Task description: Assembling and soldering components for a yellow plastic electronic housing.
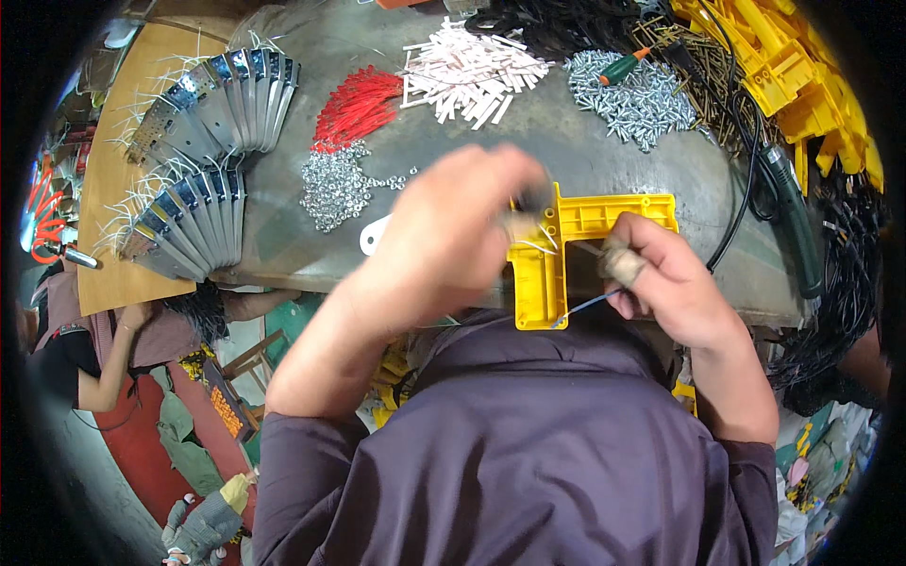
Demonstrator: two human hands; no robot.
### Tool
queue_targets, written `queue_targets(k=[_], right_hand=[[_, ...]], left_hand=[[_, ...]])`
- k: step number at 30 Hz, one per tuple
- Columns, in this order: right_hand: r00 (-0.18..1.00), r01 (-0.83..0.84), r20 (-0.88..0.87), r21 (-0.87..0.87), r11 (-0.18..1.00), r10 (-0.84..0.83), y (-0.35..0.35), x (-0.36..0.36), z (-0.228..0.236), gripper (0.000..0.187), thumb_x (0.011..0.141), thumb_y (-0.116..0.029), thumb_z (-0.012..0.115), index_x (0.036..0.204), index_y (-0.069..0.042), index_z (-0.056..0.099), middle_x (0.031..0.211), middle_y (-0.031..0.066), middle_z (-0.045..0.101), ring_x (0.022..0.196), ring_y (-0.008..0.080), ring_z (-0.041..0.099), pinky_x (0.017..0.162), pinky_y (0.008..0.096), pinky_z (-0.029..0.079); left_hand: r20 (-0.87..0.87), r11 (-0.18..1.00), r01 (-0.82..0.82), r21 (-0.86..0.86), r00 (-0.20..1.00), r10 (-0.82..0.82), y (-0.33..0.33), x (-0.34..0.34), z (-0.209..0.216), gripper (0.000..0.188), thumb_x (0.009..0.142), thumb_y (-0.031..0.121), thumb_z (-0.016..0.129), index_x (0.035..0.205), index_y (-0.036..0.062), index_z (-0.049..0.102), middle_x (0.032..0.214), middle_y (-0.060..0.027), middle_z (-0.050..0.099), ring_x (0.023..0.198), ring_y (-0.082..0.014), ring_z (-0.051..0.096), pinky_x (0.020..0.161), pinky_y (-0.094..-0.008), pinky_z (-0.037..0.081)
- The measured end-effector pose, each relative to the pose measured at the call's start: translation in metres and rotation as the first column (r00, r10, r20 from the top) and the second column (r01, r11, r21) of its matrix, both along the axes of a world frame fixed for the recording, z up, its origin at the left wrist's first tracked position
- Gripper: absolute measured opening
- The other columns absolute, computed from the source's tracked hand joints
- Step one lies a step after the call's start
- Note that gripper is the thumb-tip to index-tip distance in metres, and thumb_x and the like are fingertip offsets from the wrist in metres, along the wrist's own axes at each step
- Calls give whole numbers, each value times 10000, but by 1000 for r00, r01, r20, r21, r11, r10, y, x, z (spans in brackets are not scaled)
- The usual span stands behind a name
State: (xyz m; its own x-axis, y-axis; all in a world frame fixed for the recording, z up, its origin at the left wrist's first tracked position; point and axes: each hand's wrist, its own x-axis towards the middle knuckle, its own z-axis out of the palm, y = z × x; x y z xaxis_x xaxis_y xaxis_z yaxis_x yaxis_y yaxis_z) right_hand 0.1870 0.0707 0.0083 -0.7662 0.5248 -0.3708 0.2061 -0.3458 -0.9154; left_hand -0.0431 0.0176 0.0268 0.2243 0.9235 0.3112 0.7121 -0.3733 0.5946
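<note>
1 ylw frame (540, 294) | L hand (458, 212) blurred | R hand (665, 278) at edge

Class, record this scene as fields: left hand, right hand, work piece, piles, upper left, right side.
left hand: blurred, above the frame; contents unclear
right hand: at the frame's right arm; a blue wire meets its fingers
work piece: yellow frame
piles: red parts, white sticks, screws, silver bits
upper left: two fanned sets of metal plates
right side: dark tool, yellow parts
</note>
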Motion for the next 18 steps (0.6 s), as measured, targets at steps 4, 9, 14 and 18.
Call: queue_targets(k=[4, 9, 14, 18], right_hand=[[976, 60, -193, -191, 980, -97, 6, 10, -3, 340, 974, -273, 444, 722, -50, 492, 647, 35, 542, 562, 86, 475, 517, 224, 352], [973, -35, -230, -43, 998, 25, 12, 20, -4, 270, 908, -222, 492, 718, -32, 525, 654, 51, 530, 585, 98, 475, 570, 226, 365], [985, 94, -151, 69, 993, -83, -6, 13, 1, 127, 859, -47, 553, 977, -1, 550, 803, 10, 558, 747, 69, 511, 683, 237, 435], [983, 124, -174, 372, 920, -62, -5, 13, -4, 142, 885, -96, 572, 979, 10, 559, 925, 11, 592, 829, 64, 534, 760, 238, 442]], left_hand=[[-203, 962, -274, 1, 942, 269, 49, -20, -16, 348, 785, 145, 686, 1067, 29, 519, 784, -184, 629, 766, -359, 628, 682, -403, 494], [-383, 970, -241, -10, 897, 219, 73, -24, -27, 353, 760, 90, 652, 1068, 58, 484, 794, -210, 627, 798, -415, 605, 678, -488, 468], [-418, 996, -72, 52, 904, 87, 79, -17, -26, 360, 737, 38, 593, 1073, 42, 465, 806, -231, 617, 798, -418, 600, 691, -497, 466], [-554, 998, -66, -17, 831, 45, 83, -8, -19, 370, 733, 61, 597, 1073, 18, 457, 783, -251, 600, 795, -429, 588, 690, -499, 463]])
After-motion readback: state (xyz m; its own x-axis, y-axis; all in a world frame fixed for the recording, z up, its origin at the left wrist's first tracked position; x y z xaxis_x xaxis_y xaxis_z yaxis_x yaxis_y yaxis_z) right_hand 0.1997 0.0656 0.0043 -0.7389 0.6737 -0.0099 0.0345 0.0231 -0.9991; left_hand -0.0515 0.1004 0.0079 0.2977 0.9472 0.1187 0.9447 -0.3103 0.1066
